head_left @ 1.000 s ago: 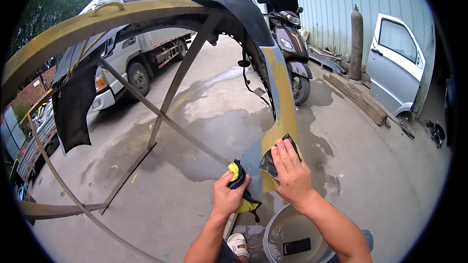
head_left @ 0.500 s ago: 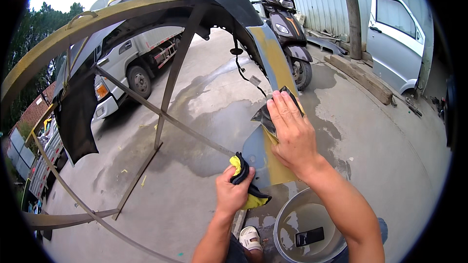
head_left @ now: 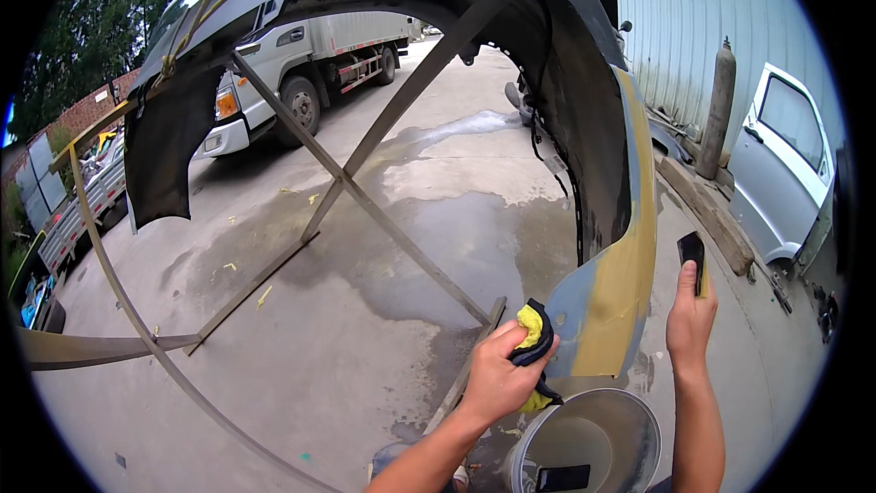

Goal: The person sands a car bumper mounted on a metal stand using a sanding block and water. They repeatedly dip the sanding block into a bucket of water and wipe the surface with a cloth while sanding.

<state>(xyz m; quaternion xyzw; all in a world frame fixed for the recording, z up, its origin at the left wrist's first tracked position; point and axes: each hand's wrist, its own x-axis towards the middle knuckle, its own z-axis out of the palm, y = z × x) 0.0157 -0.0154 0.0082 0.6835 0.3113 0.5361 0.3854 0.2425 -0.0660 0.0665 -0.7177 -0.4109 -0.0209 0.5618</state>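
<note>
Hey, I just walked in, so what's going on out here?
A person is at a large car body panel with yellowish patches. Their right hand holds a dark, flat pad off to the panel's right, clear of it. Their left hand grips a yellow and dark cloth near its lower end. Below stands a bucket with a dark rectangular object inside.

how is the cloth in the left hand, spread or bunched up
Bunched up: the left hand grips the cloth in a wad, yellow and dark parts crumpled together, a loose end showing below the fist.
</note>
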